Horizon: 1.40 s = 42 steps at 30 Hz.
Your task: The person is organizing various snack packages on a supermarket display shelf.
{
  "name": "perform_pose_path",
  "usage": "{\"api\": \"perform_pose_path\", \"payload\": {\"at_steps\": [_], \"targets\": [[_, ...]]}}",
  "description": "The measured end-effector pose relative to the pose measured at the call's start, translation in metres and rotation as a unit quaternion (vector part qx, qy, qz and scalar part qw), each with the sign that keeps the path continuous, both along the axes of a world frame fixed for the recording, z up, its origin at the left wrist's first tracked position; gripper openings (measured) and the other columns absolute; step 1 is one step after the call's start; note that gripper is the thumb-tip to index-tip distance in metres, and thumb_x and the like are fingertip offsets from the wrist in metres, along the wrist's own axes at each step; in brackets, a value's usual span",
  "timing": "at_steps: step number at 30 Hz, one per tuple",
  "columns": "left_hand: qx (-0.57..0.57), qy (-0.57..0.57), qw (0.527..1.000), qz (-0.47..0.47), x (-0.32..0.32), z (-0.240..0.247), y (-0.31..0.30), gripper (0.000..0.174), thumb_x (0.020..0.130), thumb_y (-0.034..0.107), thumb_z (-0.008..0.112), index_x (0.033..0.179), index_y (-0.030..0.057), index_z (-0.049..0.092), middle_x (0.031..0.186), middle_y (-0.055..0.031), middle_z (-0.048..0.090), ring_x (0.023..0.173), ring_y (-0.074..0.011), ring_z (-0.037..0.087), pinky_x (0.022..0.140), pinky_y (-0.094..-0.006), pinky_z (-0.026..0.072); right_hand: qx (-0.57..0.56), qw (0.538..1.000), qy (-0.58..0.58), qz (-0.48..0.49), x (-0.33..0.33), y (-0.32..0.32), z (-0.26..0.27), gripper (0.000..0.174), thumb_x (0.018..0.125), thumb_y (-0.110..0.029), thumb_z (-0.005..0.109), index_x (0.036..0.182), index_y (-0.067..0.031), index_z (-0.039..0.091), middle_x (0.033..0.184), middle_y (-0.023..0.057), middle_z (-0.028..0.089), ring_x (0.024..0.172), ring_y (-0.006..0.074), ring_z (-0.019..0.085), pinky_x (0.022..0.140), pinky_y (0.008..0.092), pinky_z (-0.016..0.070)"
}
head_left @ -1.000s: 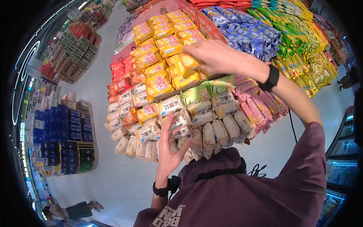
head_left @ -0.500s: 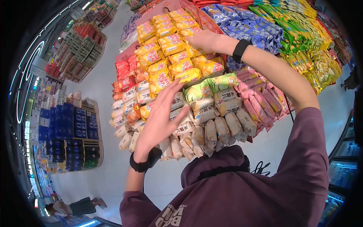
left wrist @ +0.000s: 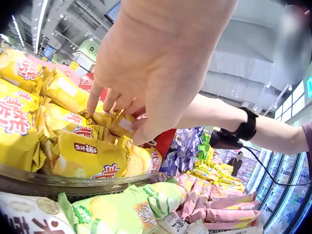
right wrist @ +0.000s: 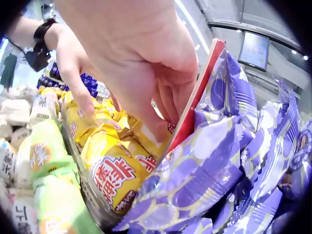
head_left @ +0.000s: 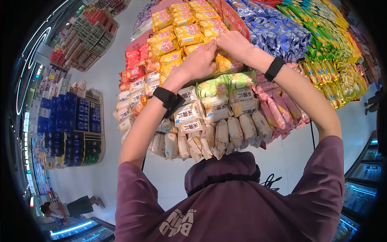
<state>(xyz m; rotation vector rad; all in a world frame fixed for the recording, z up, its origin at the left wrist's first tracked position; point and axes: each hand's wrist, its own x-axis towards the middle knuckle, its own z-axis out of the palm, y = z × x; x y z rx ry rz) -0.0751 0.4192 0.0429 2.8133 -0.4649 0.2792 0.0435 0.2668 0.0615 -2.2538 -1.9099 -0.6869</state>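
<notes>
Yellow foil fills the top tier. The yellow bags [head_left: 177, 38] lie stacked in rows, and both my hands meet at their near right corner, by the red divider [head_left: 231, 18] that fences them off from the blue bags [head_left: 278, 32].

My left hand [head_left: 199, 62] comes in from the left, knuckles up, with its fingers [left wrist: 109, 100] curved down over the pile. Fingertips and thumb pinch the crimped end of one bag [left wrist: 119, 126], which lies just beneath the palm. As far as I can tell, that bag runs crosswise to me, roughly left to right, with one end under my left hand and the other toward the divider.

My right hand [head_left: 234, 43] comes from the other side, just beside the left. Its fingers [right wrist: 170, 105] are bent and pushed down into the slot between the last yellow bags and the divider. I cannot tell whether they have hold of anything down there, because the pile hides the tips.

So the bag sits between the two hands and below both. The left hand is nearer and on it, and the right is at its far end by the board.

I'd judge any lift has to go up and toward me. The clear rim [left wrist: 58, 183] of the tier stands in front of the pile, and the green bags [head_left: 219, 84] lie on the tier just below it.
</notes>
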Motion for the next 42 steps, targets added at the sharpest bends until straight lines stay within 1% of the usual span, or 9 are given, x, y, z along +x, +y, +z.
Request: {"api": "perform_pose_path", "payload": {"at_steps": [7, 11, 16, 17, 23, 30, 34, 38, 42], "targets": [[-0.066, -0.074, 0.993, 0.063, -0.045, 0.021, -0.003, 0.063, 0.091, 0.021, 0.062, 0.144, -0.0001, 0.037, 0.149, -0.0244, 0.038, 0.136, -0.0354, 0.041, 0.113, -0.0404, 0.0334, 0.005, 0.999, -0.034, -0.013, 0.003, -0.005, 0.004, 0.006, 0.073, -0.005, 0.065, 0.074, 0.0008, 0.064, 0.076, 0.0194, 0.066, 0.076, 0.0364, 0.067, 0.062, 0.0444, 0.0532], [-0.125, -0.091, 0.982, 0.109, -0.111, 0.038, -0.006, 0.051, 0.091, 0.019, 0.061, 0.136, -0.0016, 0.045, 0.141, -0.0246, 0.047, 0.132, -0.0369, 0.043, 0.111, -0.0425, 0.035, 0.003, 0.998, -0.014, -0.065, -0.025, -0.005, 0.026, 0.01, 0.076, -0.003, 0.063, 0.084, 0.0009, 0.064, 0.076, 0.0181, 0.066, 0.078, 0.0339, 0.069, 0.063, 0.0424, 0.0553], [-0.196, -0.078, 0.951, 0.226, -0.203, 0.024, -0.006, 0.041, 0.089, 0.011, 0.064, 0.128, 0.0024, 0.055, 0.13, -0.0162, 0.059, 0.12, -0.0329, 0.055, 0.102, -0.04, 0.0431, 0.036, 0.991, 0.104, 0.073, -0.08, -0.01, 0.023, 0.01, 0.081, -0.007, 0.058, 0.086, 0.0018, 0.058, 0.076, 0.0206, 0.064, 0.074, 0.0405, 0.064, 0.062, 0.0498, 0.0513], [-0.208, -0.086, 0.943, 0.247, -0.218, 0.017, -0.007, 0.039, 0.088, 0.008, 0.065, 0.127, 0.0033, 0.057, 0.127, -0.014, 0.061, 0.116, -0.0317, 0.059, 0.099, -0.0387, 0.0455, -0.021, 0.988, 0.144, 0.046, -0.091, -0.012, 0.024, 0.01, 0.081, -0.006, 0.06, 0.087, 0.0013, 0.058, 0.077, 0.0193, 0.063, 0.078, 0.0396, 0.063, 0.064, 0.0486, 0.051], [-0.244, -0.094, 0.915, 0.308, -0.287, -0.025, -0.026, 0.027, 0.086, 0.003, 0.065, 0.113, 0.0009, 0.062, 0.117, -0.0133, 0.065, 0.109, -0.0312, 0.06, 0.096, -0.0383, 0.0456, -0.053, 0.969, 0.215, 0.11, -0.112, -0.019, -0.011, 0.018, 0.078, -0.006, 0.068, 0.083, 0.0012, 0.053, 0.084, 0.0162, 0.062, 0.084, 0.0377, 0.062, 0.068, 0.0465, 0.0498], [-0.297, -0.125, 0.883, 0.342, -0.304, -0.043, -0.039, 0.029, 0.083, -0.001, 0.066, 0.113, 0.0027, 0.064, 0.117, -0.0115, 0.067, 0.108, -0.0294, 0.062, 0.094, -0.0375, 0.0475, -0.118, 0.98, 0.144, 0.065, -0.133, -0.001, -0.008, 0.022, 0.08, -0.01, 0.068, 0.091, -0.0002, 0.053, 0.087, 0.0154, 0.062, 0.087, 0.0345, 0.064, 0.069, 0.0447, 0.0523], [-0.297, -0.151, 0.873, 0.355, -0.312, -0.052, -0.03, 0.03, 0.083, -0.002, 0.067, 0.112, 0.0032, 0.064, 0.115, -0.012, 0.066, 0.106, -0.03, 0.062, 0.091, -0.0378, 0.0481, -0.119, 0.977, 0.172, 0.029, -0.157, -0.003, 0.007, 0.027, 0.083, -0.011, 0.067, 0.105, 0.0, 0.056, 0.097, 0.0169, 0.064, 0.091, 0.0342, 0.064, 0.072, 0.0437, 0.0531], [-0.267, -0.193, 0.872, 0.363, -0.311, -0.05, 0.005, 0.029, 0.082, -0.004, 0.066, 0.11, 0.001, 0.061, 0.109, -0.0144, 0.064, 0.103, -0.0336, 0.059, 0.09, -0.0409, 0.0474, -0.091, 0.965, 0.246, 0.011, -0.186, -0.014, 0.01, 0.028, 0.084, -0.01, 0.068, 0.109, -0.0035, 0.057, 0.1, 0.016, 0.065, 0.091, 0.0349, 0.064, 0.073, 0.043, 0.0534], [-0.184, -0.17, 0.906, 0.342, -0.287, -0.037, 0.05, 0.025, 0.083, 0.002, 0.067, 0.107, 0.0026, 0.063, 0.107, -0.0123, 0.065, 0.102, -0.0323, 0.06, 0.09, -0.0419, 0.0474, -0.053, 0.956, 0.289, 0.007, -0.214, -0.023, 0.003, 0.027, 0.082, -0.006, 0.071, 0.107, -0.0031, 0.06, 0.101, 0.015, 0.066, 0.092, 0.0343, 0.065, 0.075, 0.0401, 0.0545]]}}
